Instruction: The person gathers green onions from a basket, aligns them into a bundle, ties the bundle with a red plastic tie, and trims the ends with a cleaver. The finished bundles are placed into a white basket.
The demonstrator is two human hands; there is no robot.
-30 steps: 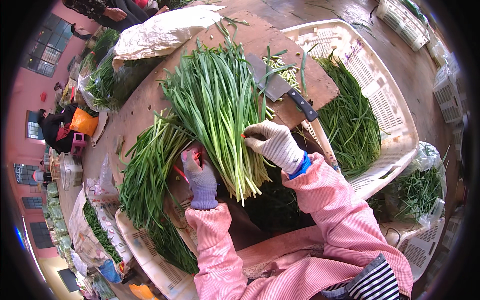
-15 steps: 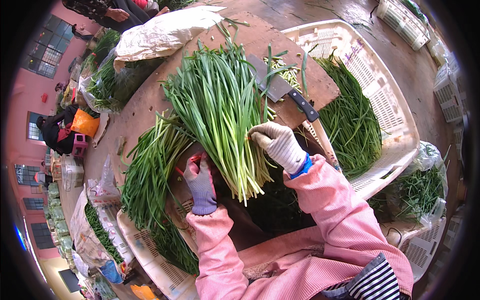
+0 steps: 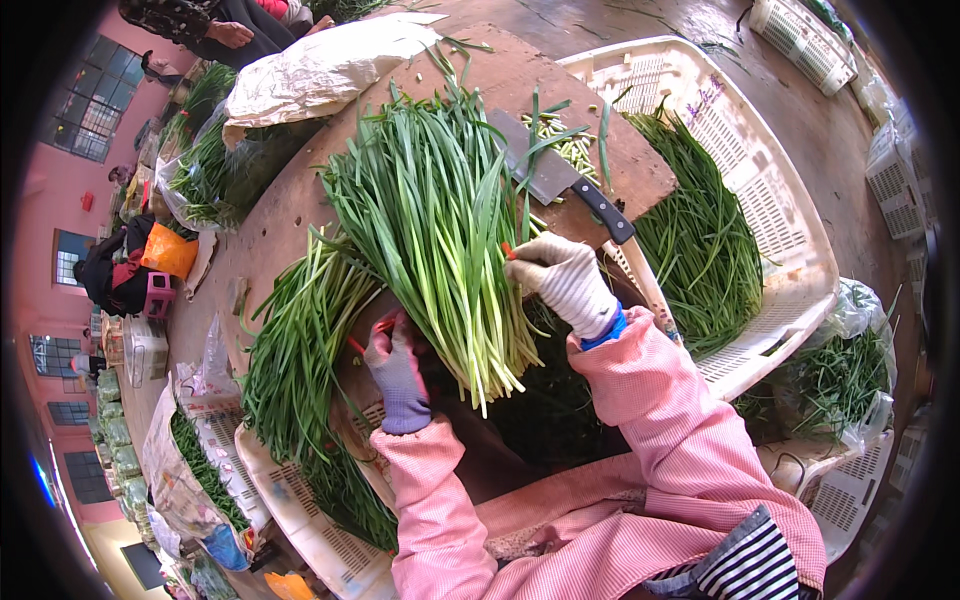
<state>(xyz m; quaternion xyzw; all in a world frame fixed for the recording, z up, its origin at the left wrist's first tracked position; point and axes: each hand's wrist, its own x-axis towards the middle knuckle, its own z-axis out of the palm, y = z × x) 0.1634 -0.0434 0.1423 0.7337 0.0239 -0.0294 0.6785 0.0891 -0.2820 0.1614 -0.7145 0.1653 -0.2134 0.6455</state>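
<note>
On the wooden board: a big bundle of green chives (image 3: 440, 230) lies fanned out, pale cut ends toward the person, leaf tips reaching the board's far edge.
Left hand (image 3: 398, 372): purple-gloved, closed on the left side of the bundle's stem end, with a red band at the fingers.
Right hand (image 3: 565, 282): white-gloved, clasping the bundle's right side near the stems.
Cleaver (image 3: 560, 180): flat on the wooden board (image 3: 620, 140), just beside the bundle, black handle toward the right hand.
Board edges: the right edge overhangs the white crate; bare wood shows only at the far right corner and the left rim.
Second pile of chives (image 3: 295, 360): left of the bundle, spilling over the board's near-left edge.
White crate (image 3: 770, 200): right of the board, holding loose chives.
Lower-left crate (image 3: 300, 520): white, with more chives.
White sack (image 3: 320, 70): at the far edge.
</note>
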